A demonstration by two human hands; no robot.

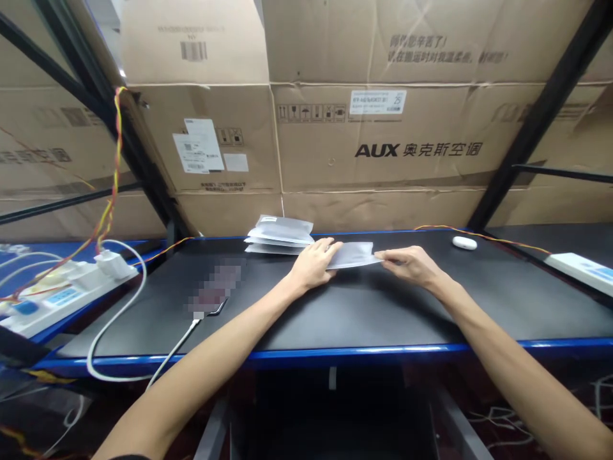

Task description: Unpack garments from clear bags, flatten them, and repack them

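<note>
Black worktop (359,319) with a blue edge: toward its back lies a low stack of frosted plastic pouches (282,233). Just right of the stack, a single frosted plastic pouch (352,253) spans the gap between a person's bare hands. The right hand (409,263) pinches its right end between thumb and fingers. The left hand (313,263) curls over its left end; the underside is hidden, so whether it grips or only presses cannot be told. Such thin, slick film could crease or slip if the hands pull unevenly. The left hand sits close beside the stack, so a sideways nudge might fan out its loose layers. Left of the stack and nearer the viewer, a phone (215,287) is tethered by a white charging cable (184,337) running toward the left forearm (215,358); a careless sweep could snag it and drag the phone.
</note>
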